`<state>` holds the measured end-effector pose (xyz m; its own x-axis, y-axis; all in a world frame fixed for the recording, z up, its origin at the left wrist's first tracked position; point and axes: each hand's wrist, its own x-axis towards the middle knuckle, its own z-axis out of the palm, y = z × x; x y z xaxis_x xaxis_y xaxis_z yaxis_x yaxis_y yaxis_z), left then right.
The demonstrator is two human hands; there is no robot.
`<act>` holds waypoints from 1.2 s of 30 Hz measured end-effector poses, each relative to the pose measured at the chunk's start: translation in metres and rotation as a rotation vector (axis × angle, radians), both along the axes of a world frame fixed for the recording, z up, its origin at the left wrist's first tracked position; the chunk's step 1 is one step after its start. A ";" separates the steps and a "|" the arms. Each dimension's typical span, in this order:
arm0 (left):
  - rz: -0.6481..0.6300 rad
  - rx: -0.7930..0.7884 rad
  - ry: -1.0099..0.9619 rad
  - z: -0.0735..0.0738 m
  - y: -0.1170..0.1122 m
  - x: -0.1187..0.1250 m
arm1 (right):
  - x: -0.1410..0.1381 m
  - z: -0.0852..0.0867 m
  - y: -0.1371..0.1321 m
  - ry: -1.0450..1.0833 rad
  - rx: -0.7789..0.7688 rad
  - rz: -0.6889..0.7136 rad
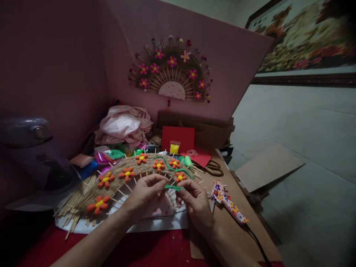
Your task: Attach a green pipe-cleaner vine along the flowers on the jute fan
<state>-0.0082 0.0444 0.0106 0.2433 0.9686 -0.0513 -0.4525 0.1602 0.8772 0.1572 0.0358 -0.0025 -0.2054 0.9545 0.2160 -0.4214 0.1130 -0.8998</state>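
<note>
My left hand (146,194) and my right hand (194,202) meet above a fan-shaped craft piece (122,180) made of twine and wooden sticks, dotted with orange clay flowers. Both hands pinch a small green clay strip (172,187) between their fingertips. A longer green clay strand (174,167) curls across the fan's upper right part. The fan lies on a white sheet (167,222) over a red surface.
A patterned glue gun (228,202) with a black cord lies on brown cardboard at the right. Clay packets, pink cloth (124,124), red paper (178,137) and scissors (213,167) crowd the back. A finished fan with pink flowers (171,72) hangs on the pink board.
</note>
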 end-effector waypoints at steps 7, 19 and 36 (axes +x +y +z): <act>-0.035 0.243 0.441 0.006 -0.007 0.002 | -0.004 -0.003 -0.001 -0.031 0.018 0.021; -0.063 0.327 0.634 0.013 -0.009 0.000 | -0.006 -0.003 -0.010 -0.641 0.441 -0.264; -0.068 0.031 0.298 0.004 -0.004 0.001 | -0.003 -0.002 0.001 0.030 -0.127 -0.222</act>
<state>-0.0075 0.0402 0.0143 0.2862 0.9529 -0.1008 -0.1633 0.1522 0.9748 0.1540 0.0369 -0.0048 0.0165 0.9954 0.0943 -0.4255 0.0923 -0.9002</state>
